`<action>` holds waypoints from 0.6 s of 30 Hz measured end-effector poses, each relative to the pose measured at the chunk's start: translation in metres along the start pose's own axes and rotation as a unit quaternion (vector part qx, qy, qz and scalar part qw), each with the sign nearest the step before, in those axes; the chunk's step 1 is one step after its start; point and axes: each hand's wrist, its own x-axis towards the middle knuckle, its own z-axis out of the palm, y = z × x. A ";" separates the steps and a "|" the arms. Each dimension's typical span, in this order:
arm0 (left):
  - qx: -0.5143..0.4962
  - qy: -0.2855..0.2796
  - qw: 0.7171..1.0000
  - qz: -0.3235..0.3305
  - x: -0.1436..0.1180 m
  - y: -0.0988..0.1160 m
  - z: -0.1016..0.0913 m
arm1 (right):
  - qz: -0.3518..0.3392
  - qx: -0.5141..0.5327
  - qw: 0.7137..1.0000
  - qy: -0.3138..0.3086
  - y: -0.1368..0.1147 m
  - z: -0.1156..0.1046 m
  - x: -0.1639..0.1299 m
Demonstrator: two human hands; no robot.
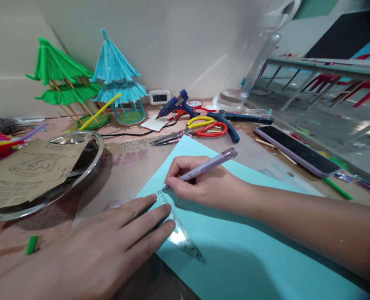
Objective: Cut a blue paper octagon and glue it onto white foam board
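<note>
My right hand (pixel 200 181) grips a light purple pen (pixel 208 166), its tip touching a sheet of light blue paper (pixel 234 241) beside the top end of a clear plastic set square (pixel 185 239). Flat on that set square lies my left hand (pixel 131 233), fingers stretched out and a little apart, pressing it against the paper. Faint drawn lines show under my right hand. Part of the set square is hidden beneath my left fingers.
Left stands a steel bowl (pixel 99 154) with brown paper (pixel 38 166) on it. Behind are green (pixel 63 71) and blue (pixel 116 71) pipe-cleaner pavilions, a glue gun (pixel 178 104), scissors (pixel 200 129), pliers (pixel 231 121) and a clear jug (pixel 244 79). A phone (pixel 297 150) lies right.
</note>
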 end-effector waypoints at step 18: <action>0.026 -0.064 0.997 0.034 -0.006 -0.009 -0.003 | -0.047 -0.042 0.997 -0.049 -0.002 -0.004 -0.004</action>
